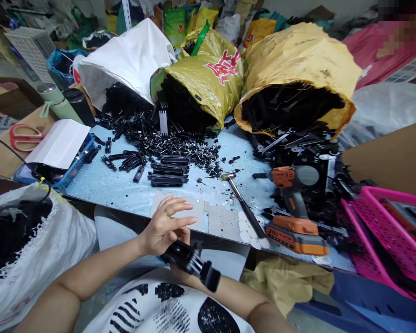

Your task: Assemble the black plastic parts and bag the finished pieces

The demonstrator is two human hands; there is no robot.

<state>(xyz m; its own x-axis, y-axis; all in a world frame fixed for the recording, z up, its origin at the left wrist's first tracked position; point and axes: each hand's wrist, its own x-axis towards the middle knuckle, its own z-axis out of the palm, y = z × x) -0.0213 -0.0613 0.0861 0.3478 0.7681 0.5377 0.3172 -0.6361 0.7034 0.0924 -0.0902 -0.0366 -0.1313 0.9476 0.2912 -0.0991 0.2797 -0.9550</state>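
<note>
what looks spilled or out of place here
The small screw-like pieces look spilled: they lie strewn on the blue tabletop in front of the olive bag, and one lies apart near the stacked black parts.

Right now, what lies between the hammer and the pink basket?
In the head view, the orange-and-black cordless drill lies between them, along with part of the dark heap of tools.

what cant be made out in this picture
Head view, right hand: mostly hidden behind the black part.
Head view, blue basket: contents largely covered by white paper.
Head view, rightmost yellow sack: depths lost in shadow.
Head view, lower-left white sack: cut off by the left edge.
</note>
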